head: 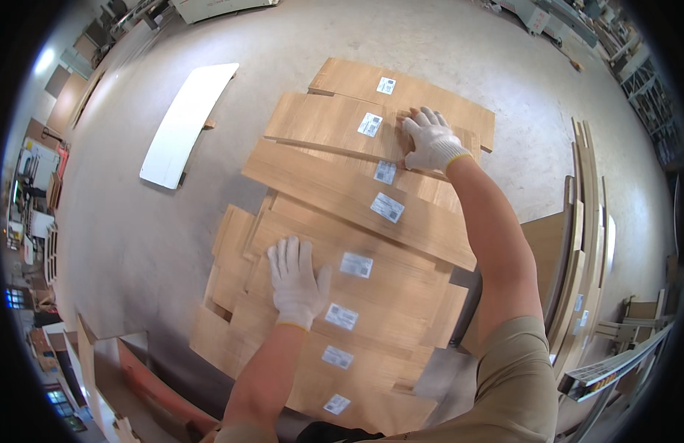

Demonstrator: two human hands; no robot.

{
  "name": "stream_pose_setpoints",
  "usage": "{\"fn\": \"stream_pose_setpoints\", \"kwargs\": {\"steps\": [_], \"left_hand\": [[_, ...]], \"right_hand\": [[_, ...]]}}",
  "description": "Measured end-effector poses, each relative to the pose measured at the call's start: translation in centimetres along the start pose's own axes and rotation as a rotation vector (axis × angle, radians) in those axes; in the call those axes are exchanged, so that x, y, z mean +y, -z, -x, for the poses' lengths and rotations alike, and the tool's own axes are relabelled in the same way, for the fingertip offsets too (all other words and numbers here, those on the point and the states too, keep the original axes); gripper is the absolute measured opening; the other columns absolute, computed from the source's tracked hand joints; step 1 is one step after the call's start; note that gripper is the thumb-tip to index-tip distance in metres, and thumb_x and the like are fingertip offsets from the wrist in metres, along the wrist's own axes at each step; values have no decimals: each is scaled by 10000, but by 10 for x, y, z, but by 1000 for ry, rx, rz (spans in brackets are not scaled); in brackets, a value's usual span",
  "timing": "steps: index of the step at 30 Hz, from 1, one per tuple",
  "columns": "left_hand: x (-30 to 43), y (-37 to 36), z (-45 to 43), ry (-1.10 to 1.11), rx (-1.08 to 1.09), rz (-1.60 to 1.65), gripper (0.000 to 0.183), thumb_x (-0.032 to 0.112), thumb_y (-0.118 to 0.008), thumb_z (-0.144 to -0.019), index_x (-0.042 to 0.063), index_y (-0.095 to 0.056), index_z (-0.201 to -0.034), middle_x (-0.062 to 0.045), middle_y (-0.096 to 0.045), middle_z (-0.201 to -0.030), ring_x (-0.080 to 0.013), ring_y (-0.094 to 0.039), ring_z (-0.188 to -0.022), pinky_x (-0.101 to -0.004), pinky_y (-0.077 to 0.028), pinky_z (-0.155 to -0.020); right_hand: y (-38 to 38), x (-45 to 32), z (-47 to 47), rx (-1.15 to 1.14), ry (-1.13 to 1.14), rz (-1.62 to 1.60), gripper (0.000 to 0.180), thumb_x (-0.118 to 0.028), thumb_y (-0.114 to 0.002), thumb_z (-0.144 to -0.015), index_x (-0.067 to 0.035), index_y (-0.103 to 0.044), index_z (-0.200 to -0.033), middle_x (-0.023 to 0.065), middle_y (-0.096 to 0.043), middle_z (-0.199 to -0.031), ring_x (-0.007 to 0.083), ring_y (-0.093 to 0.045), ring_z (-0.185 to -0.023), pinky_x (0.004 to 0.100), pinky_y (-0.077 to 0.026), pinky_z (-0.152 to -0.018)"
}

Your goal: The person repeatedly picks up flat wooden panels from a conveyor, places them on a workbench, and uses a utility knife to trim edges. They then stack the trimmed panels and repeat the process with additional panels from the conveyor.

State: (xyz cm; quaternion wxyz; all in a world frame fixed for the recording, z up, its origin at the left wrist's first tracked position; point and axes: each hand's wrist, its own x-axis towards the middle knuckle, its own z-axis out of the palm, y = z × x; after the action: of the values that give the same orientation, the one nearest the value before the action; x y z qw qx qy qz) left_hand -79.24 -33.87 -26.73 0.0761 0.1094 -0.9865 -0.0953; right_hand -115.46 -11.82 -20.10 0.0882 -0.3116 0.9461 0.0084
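Wood-grain boards lie overlapped in a stack before me, several bearing white labels with printed codes. My gloved left hand rests flat, fingers apart, on a wide board left of its label. Farther off, my gloved right hand lies over the right part of a board, fingertips toward the far side; whether it grips an edge I cannot tell. Between my hands a narrow board lies at a slant across the stack. The farthest board sits beyond my right hand.
A white panel lies on wood pieces on the concrete floor at left. Long wooden strips stand at right near a metal-framed rail. Panels with a red edge are at lower left. Machines stand at the back.
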Motion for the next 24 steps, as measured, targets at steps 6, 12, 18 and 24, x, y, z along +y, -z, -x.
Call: {"fn": "stream_pose_setpoints", "kwargs": {"steps": [6, 12, 18, 24], "left_hand": [[1, -4, -1, 14, -33, 28, 688, 363, -750, -943, 16, -505, -1484, -238, -469, -1583, -465, -333, -1563, -644, -171, -1348], [1, -4, -3, 12, -45, 8, 690, 371, -749, -938, 22, -511, -1483, -234, -458, -1591, -458, -334, -1561, -644, -174, -1348], [-1, -4, -3, 6, -54, -6, 683, 369, -744, -941, 12, -516, -1477, -238, -459, -1592, -466, -345, -1553, -646, -184, -1345], [0, -1, -5, -31, -25, 10, 697, 338, -754, -921, -13, -514, -1474, -261, -472, -1572, -497, -384, -1514, -676, -221, -1318]], "right_hand": [[7, -24, -38, -153, 36, 16, 1159, -646, -908, -743, -237, -415, -1709, 145, -285, -1796, 393, -262, -1639, 481, -293, -1351], [25, -41, -44, -191, 46, 42, 1138, -572, -915, -753, -256, -402, -1719, 139, -319, -1780, 358, -316, -1617, 463, -290, -1342], [15, -36, -48, -39, 61, -14, 1084, -497, -904, -779, -248, -409, -1710, 111, -499, -1602, 325, -414, -1542, 455, -325, -1315], [18, 7, -76, 145, 56, 17, 1058, -450, -932, -730, -286, -467, -1667, 116, -520, -1575, 348, -431, -1526, 445, -367, -1304]]}}
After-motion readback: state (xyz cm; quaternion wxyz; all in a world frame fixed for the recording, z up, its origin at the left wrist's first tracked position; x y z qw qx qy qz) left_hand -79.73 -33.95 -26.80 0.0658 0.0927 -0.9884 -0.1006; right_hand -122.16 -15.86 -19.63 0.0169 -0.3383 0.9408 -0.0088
